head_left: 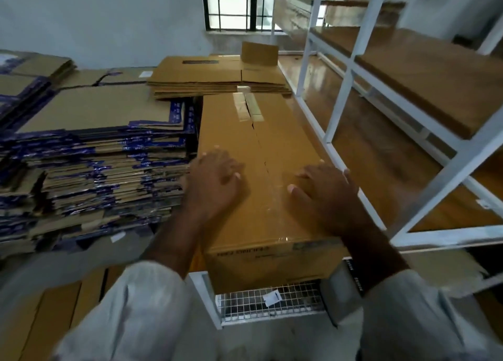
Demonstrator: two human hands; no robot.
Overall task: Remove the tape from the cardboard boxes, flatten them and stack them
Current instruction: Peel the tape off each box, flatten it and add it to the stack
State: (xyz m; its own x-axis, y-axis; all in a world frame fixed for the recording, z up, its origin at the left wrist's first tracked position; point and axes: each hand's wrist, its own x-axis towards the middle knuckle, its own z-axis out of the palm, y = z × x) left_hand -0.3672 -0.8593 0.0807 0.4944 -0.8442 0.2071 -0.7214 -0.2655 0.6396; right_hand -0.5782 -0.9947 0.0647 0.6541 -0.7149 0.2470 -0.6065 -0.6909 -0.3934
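Both hands are flat on top of the long cardboard box (261, 175), which sits upright and unflattened on a white wire-mesh cart (269, 303). The left hand (215, 181) presses near the box's left edge, fingers spread and straight; the right hand (324, 191) lies toward the right edge, fingers likewise extended. Clear tape (249, 107) runs along the centre seam, torn at the far end. A stack of flattened boxes (89, 153) rises just left, and white shelving (408, 121) stands to the right.
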